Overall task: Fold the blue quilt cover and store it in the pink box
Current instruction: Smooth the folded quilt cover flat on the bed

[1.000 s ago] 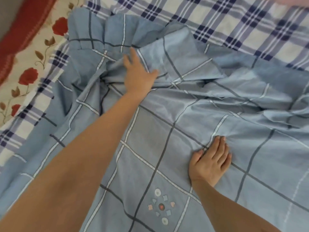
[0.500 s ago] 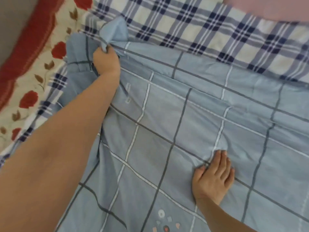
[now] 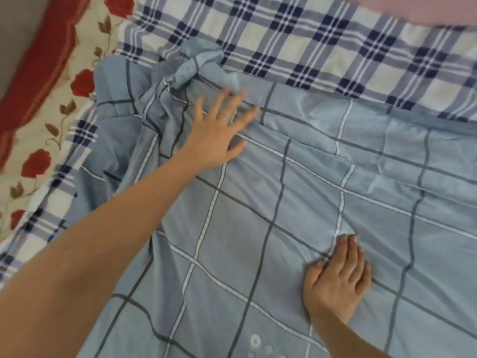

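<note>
Our left hand [image 3: 216,133] lies splayed flat on the blue quilt cover [image 3: 296,215] near its bunched far-left corner; our right hand [image 3: 338,277] presses flat nearer us. Plaid sheet [image 3: 309,42] lies bare beyond the cover's far edge.

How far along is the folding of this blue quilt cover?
Early. Done: the blue quilt cover lies mostly flat on the plaid sheet. In hand: the left hand presses near the bunched far corner while the right hand pins the cloth. Left: the folds, then boxing; only a pink edge shows.
</note>
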